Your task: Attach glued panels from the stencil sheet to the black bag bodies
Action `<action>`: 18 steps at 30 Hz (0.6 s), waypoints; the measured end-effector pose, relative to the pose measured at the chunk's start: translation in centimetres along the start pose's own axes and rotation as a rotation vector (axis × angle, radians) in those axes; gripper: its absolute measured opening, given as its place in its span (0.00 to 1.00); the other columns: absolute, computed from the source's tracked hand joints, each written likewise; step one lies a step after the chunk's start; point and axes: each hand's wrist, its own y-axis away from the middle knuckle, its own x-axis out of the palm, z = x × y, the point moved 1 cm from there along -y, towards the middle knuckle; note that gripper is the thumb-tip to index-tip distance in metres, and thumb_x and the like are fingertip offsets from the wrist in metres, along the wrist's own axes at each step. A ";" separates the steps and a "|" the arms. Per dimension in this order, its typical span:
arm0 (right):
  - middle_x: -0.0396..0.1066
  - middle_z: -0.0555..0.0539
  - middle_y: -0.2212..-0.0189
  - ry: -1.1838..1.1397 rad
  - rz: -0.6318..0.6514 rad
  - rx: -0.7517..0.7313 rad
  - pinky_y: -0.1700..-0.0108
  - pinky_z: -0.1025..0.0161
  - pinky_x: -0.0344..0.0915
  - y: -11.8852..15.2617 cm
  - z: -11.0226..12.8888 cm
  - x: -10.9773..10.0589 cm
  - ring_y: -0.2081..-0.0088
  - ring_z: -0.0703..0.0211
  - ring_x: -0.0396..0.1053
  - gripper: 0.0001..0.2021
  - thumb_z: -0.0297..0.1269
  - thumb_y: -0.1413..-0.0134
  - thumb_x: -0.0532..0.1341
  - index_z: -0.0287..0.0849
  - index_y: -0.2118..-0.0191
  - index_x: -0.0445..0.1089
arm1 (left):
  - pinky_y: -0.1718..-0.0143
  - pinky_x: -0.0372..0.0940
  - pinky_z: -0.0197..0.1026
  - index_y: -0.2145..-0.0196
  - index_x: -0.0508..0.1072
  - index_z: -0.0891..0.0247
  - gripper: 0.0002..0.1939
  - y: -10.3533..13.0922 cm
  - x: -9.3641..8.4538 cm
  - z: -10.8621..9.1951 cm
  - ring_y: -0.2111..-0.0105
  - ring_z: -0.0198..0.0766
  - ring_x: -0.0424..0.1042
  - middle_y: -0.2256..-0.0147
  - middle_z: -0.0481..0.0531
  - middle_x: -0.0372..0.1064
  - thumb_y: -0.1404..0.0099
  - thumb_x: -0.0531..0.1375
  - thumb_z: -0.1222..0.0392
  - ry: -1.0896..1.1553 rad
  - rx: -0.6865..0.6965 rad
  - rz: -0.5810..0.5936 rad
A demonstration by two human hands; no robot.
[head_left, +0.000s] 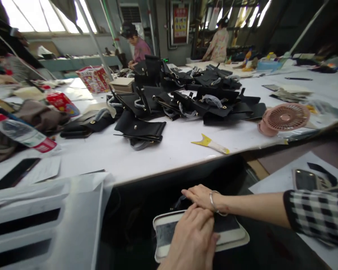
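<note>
1. The left hand (193, 232) lies palm down over a pale-edged piece with dark panels (232, 236), its fingers together and its thumb toward the right. Whether it grips the piece cannot be told, as the palm and fingertips are hidden.
2. The right hand (201, 197), with a bracelet (212, 202) at the wrist and a checked sleeve (318, 215), reaches in from the right. Its fingers are extended over the far edge of the piece, and the left fingers meet it; whether it holds anything cannot be told.
3. The piece is low in front of the person, below the near edge of the white surface (171, 153), tilted and partly covered by both hands.
4. On the surface, one black folded item (141, 129) lies in front of a heap of black items (219, 112) with gray loops and metal fittings.
5. A yellow-and-white forked strip (210, 143) lies near the surface's edge, and a pink fan (287, 117) is farther right.
6. At left are a bottle (25, 135) with a red cap, a red packet (62, 103) and a patterned bag (92, 79).
7. Beyond, one person wears purple (141, 48) and another a floral top (218, 43).
</note>
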 end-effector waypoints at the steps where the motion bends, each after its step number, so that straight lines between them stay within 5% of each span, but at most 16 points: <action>1: 0.77 0.42 0.63 0.039 -0.006 -0.023 0.53 0.55 0.66 0.1 0.2 0.0 0.60 0.53 0.74 0.31 0.60 0.34 0.45 0.39 0.60 0.76 | 0.39 0.57 0.47 0.51 0.74 0.66 0.14 0.9 -1.0 1.0 0.49 0.43 0.69 0.51 0.56 0.72 0.32 0.54 0.63 0.085 -0.058 -0.099; 4: 0.78 0.40 0.64 0.146 -0.032 -0.070 0.57 0.57 0.65 0.4 0.7 0.0 0.61 0.50 0.75 0.34 0.59 0.33 0.39 0.41 0.62 0.77 | 0.40 0.56 0.44 0.54 0.75 0.62 0.18 4.1 -3.2 5.9 0.44 0.43 0.65 0.48 0.56 0.70 0.30 0.51 0.51 0.361 -0.590 -0.373; 6: 0.78 0.40 0.65 0.215 -0.045 -0.098 0.59 0.58 0.64 0.4 1.0 0.1 0.62 0.49 0.75 0.35 0.57 0.32 0.38 0.42 0.64 0.76 | 0.38 0.53 0.47 0.49 0.72 0.64 0.25 5.9 -3.0 9.4 0.42 0.48 0.63 0.45 0.59 0.68 0.33 0.53 0.42 0.568 -0.939 -0.341; 9: 0.77 0.40 0.65 0.306 -0.043 -0.150 0.57 0.57 0.63 0.4 1.4 0.3 0.61 0.49 0.74 0.32 0.53 0.31 0.38 0.42 0.64 0.75 | 0.49 0.64 0.52 0.56 0.75 0.69 0.31 6.8 -0.8 12.7 0.53 0.54 0.73 0.57 0.63 0.75 0.37 0.55 0.36 0.819 -1.094 -0.147; 12: 0.77 0.41 0.66 0.370 -0.034 -0.181 0.56 0.56 0.63 0.5 1.6 0.3 0.61 0.49 0.73 0.32 0.51 0.30 0.37 0.42 0.65 0.75 | 0.62 0.68 0.44 0.65 0.77 0.68 0.26 6.2 1.8 13.7 0.69 0.43 0.74 0.69 0.56 0.75 0.35 0.56 0.39 1.079 -1.133 -0.004; 15: 0.77 0.42 0.66 0.413 -0.013 -0.215 0.56 0.55 0.63 0.6 2.0 0.4 0.61 0.48 0.72 0.33 0.52 0.30 0.36 0.42 0.66 0.74 | 0.67 0.66 0.39 0.70 0.73 0.66 0.13 5.6 3.6 14.0 0.75 0.33 0.68 0.75 0.47 0.69 0.35 0.62 0.53 1.203 -1.173 -0.006; 18: 0.77 0.43 0.66 0.439 0.014 -0.243 0.56 0.53 0.63 0.6 2.4 0.7 0.62 0.47 0.71 0.33 0.53 0.30 0.36 0.44 0.66 0.74 | 0.69 0.67 0.38 0.68 0.72 0.66 0.10 5.9 4.5 14.2 0.75 0.31 0.67 0.73 0.45 0.68 0.33 0.61 0.57 1.288 -1.231 -0.063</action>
